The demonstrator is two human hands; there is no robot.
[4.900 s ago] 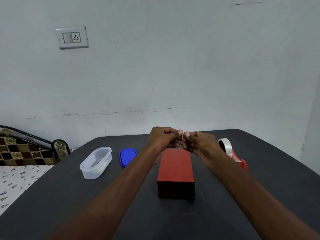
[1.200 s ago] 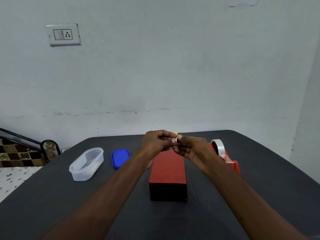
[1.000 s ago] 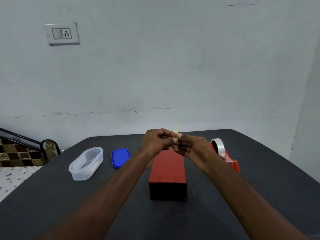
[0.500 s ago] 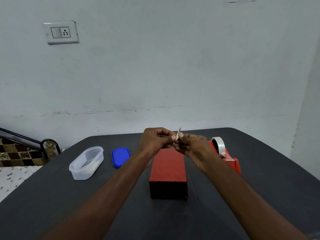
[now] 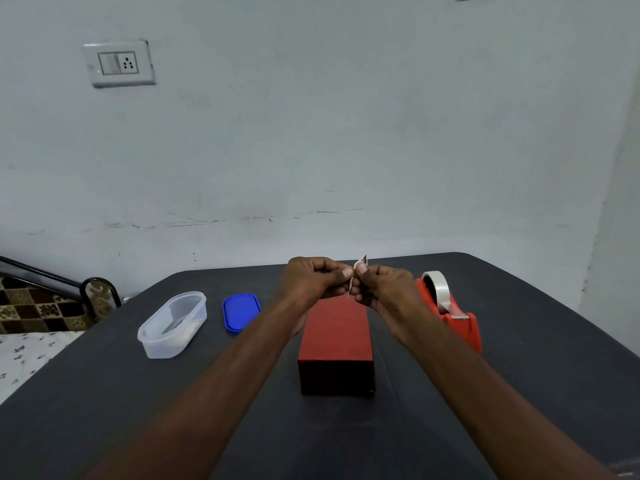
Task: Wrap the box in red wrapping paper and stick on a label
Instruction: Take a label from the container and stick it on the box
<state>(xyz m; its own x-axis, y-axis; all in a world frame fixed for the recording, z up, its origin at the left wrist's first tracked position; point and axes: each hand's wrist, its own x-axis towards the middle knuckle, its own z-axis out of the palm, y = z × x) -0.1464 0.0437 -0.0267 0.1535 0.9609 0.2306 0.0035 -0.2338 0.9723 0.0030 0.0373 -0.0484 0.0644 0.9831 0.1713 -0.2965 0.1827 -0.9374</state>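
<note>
Hands point(image 5: 355, 284) above red box point(image 5: 335, 336), long axis front-to-back.

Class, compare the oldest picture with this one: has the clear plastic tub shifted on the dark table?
No. The clear plastic tub keeps its spot left of the blue plastic lid, same gap; only the camera moved.

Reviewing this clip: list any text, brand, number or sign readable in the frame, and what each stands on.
No readable text anywhere.
Label, pinched between left hand and right hand: dark marks at its top, too small to read.
Wrapped box: plain red, no print.
Tape dispenser: no marking visible.
Blue lid and clear container: no print visible.
Wall switch plate: no lettering visible.
</note>
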